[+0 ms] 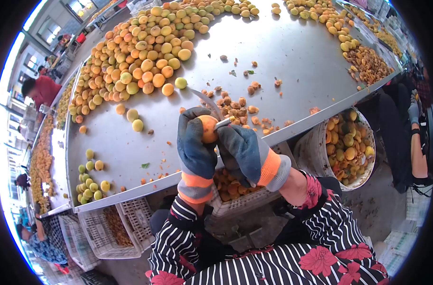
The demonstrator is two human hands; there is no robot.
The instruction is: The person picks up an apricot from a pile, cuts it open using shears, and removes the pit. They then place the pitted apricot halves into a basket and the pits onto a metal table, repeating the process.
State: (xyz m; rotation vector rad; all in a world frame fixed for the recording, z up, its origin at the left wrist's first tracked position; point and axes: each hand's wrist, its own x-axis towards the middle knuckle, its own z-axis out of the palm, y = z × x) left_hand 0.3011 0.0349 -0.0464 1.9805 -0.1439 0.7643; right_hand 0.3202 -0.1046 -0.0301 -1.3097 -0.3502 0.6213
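Apricot (208, 128) at frame centre, clenched in your left hand (195, 147), right hand (245, 153) gripping the knife (208, 102) in it; scattered pits (235, 111) suggest some done, but the heap (145, 52) at upper left looks mostly uncut.

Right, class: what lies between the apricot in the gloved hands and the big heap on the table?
Head view: beyond the held apricot, the knife blade, bare steel table, then two loose apricots near the heap.

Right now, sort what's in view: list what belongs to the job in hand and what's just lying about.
In use: apricot in left hand; knife in right hand; apricot heap; pits by the hands.
Lying about: leaf scrap; small greenish fruit cluster; round basket of fruit.
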